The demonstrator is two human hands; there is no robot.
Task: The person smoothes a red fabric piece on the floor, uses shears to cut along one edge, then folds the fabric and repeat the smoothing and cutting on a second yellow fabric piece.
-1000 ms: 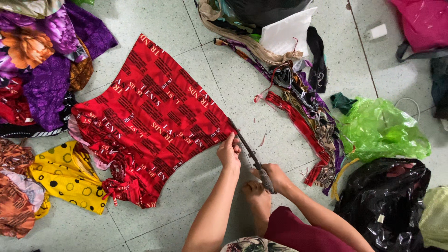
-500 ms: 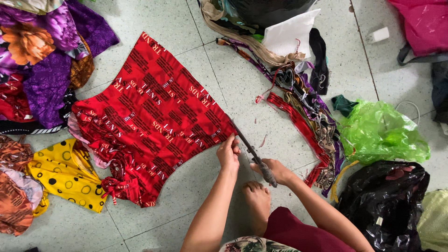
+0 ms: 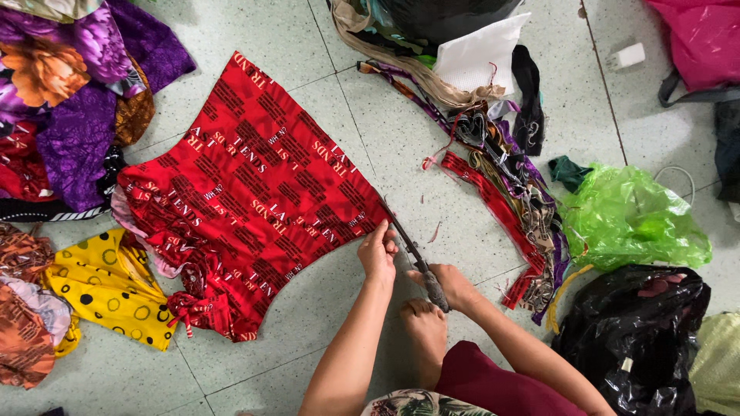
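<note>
A red printed cloth (image 3: 247,192) lies spread flat on the pale tiled floor. My left hand (image 3: 378,250) pinches its near right corner against the floor. My right hand (image 3: 451,285) grips the handles of dark scissors (image 3: 412,253), whose blades point up towards that corner of the cloth. My bare foot (image 3: 424,331) rests on the floor just below both hands.
Mixed fabrics (image 3: 62,92) are piled at the left, with a yellow dotted piece (image 3: 108,289) below. A strip of cloth scraps (image 3: 501,177) runs to the right. A green plastic bag (image 3: 628,219), a black bag (image 3: 632,339) and a pink bag (image 3: 697,38) stand at the right.
My hands and the scissors have shifted slightly along the cloth's right edge; the cloth itself stays spread out in the same place.
</note>
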